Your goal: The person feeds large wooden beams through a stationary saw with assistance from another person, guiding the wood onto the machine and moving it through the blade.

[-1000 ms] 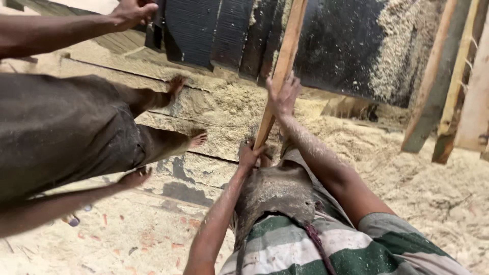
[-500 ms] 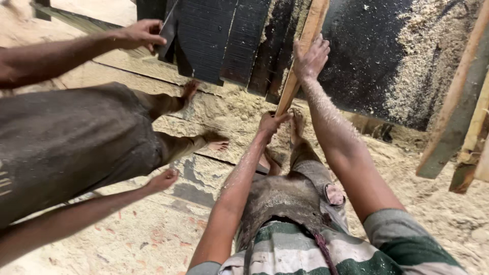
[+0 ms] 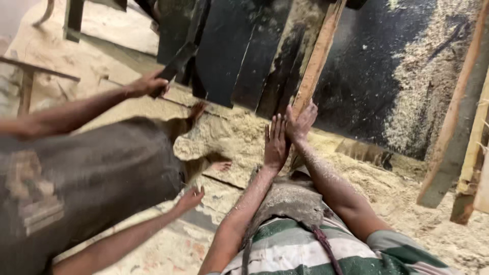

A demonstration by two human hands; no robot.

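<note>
Plank [image 3: 317, 61] now leaning steeper against dark boards [image 3: 229, 56]; camera closer than second ago. Right hand [image 3: 301, 122] gripping lower end, fingers wrapped. Left hand [image 3: 276, 144] releasing, fingers spread flat alongside. Co-worker's hand [image 3: 147, 84] holding neighbouring board.

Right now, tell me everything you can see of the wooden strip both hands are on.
The wooden strip is a long, narrow, reddish-brown length of rough wood dusted with sawdust. It leans steeply against dark boards, its top cut off by the frame edge. The right hand grips its lower end; the left hand lies open just beside and below it.
</note>
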